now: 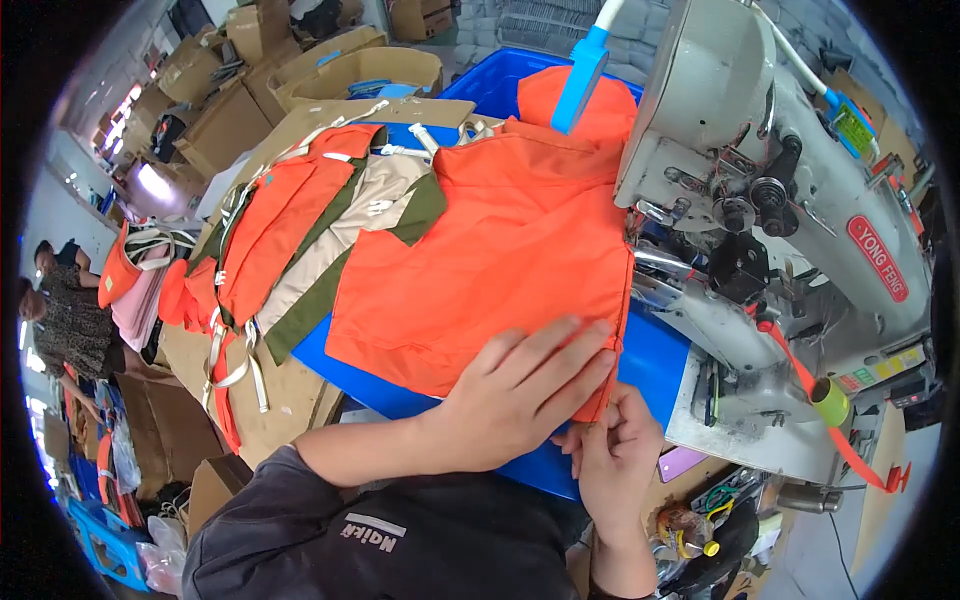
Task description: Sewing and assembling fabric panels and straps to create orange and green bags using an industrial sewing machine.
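An orange fabric piece (480, 260) lies spread before me, its right edge running up to the sewing machine (730, 180). Flat on its lower right part rests my left hand (525, 385), fingers stretched out toward that edge. Below the corner, my right hand (615, 445) pinches the fabric's bottom edge between thumb and fingers. Near the machine's needle area the far end of the edge is partly hidden. Beneath the fabric shows a blue work surface (370, 385).
Sewn orange, green and beige pieces with white straps (300, 230) lie at the left. An orange tape (800, 370) runs through a yellow-green guide on the machine. Behind stand a blue bin (500, 75) and cardboard boxes (350, 75). People (75, 310) are at far left.
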A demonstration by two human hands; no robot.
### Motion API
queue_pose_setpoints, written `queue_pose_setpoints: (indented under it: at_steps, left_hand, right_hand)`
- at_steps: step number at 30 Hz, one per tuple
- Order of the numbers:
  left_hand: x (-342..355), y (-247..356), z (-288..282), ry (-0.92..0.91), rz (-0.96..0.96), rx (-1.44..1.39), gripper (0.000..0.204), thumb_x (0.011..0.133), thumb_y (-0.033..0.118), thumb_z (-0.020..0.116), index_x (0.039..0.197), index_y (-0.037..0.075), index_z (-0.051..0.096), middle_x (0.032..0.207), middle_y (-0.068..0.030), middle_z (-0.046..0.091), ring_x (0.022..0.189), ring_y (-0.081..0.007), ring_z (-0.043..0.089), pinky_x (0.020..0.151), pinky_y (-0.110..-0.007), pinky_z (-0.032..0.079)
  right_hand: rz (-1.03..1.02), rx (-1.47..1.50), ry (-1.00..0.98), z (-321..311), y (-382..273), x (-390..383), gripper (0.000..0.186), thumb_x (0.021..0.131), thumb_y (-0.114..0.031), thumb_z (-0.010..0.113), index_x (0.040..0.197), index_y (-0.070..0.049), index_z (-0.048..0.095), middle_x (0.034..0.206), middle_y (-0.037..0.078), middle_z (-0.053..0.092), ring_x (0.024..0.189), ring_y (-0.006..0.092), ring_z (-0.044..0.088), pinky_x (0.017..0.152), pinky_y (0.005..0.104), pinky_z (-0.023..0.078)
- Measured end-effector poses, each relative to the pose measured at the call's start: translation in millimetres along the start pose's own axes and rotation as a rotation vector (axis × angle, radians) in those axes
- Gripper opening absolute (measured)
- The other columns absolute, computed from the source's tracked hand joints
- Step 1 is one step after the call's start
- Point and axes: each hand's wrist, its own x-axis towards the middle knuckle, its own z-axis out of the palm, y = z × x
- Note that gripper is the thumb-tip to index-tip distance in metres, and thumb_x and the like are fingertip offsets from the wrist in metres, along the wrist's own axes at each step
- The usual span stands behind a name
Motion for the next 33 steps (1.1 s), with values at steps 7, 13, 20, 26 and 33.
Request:
queue_pose_setpoints:
  at_steps: [7,13,20,26,33]
  left_hand:
    - [-1,-8,8,-0.022,0.124,-0.039,0.051,0.078,0.02,0.059,0.125,0.001,0.059,0.135,-0.012,0.054,0.122,-0.0262,0.053,0.089,-0.036,0.045]
    - [-5,-3,12,-0.008,0.146,-0.008,0.049,0.081,0.023,0.059,0.125,0.001,0.059,0.134,-0.0126,0.055,0.12,-0.0245,0.055,0.093,-0.035,0.046]
    - [4,-13,18,-0.042,0.198,0.031,0.048,0.084,0.023,0.057,0.127,0.001,0.056,0.135,-0.0128,0.054,0.121,-0.0246,0.055,0.097,-0.037,0.045]
    - [7,-26,27,0.081,0.18,-0.171,0.04,0.085,0.023,0.056,0.118,0.0,0.058,0.128,-0.0131,0.057,0.116,-0.0254,0.055,0.095,-0.038,0.046]
    - [15,-27,35,0.307,0.295,-0.04,0.024,0.089,0.024,0.049,0.101,0.006,0.058,0.105,-0.0092,0.057,0.095,-0.0231,0.056,0.078,-0.039,0.044]
  right_hand:
    - [-0.017,-0.063,-0.081,-4,-4,3,0.012,0.092,0.008,0.049,0.102,0.006,0.056,0.066,0.005,0.063,0.059,0.0075,0.061,0.054,0.0212,0.05]
    - [0.022,0.102,0.028,3,1,-1,0.016,0.096,0.004,0.048,0.11,0.005,0.054,0.072,0.005,0.063,0.058,0.0059,0.057,0.051,0.0198,0.045]
    - [0.044,0.208,0.093,4,11,8,0.019,0.096,0.004,0.047,0.114,0.002,0.053,0.067,0.001,0.057,0.051,0.0044,0.048,0.046,0.0191,0.037]
    - [-0.021,0.245,0.093,6,23,18,0.024,0.092,-0.01,0.054,0.115,-0.004,0.056,0.085,-0.001,0.059,0.065,0.0024,0.05,0.053,0.0169,0.037]
    - [-0.001,-0.076,-0.048,-26,40,33,0.034,0.093,-0.021,0.058,0.119,-0.001,0.056,0.094,0.01,0.064,0.086,0.0231,0.06,0.069,0.0336,0.048]
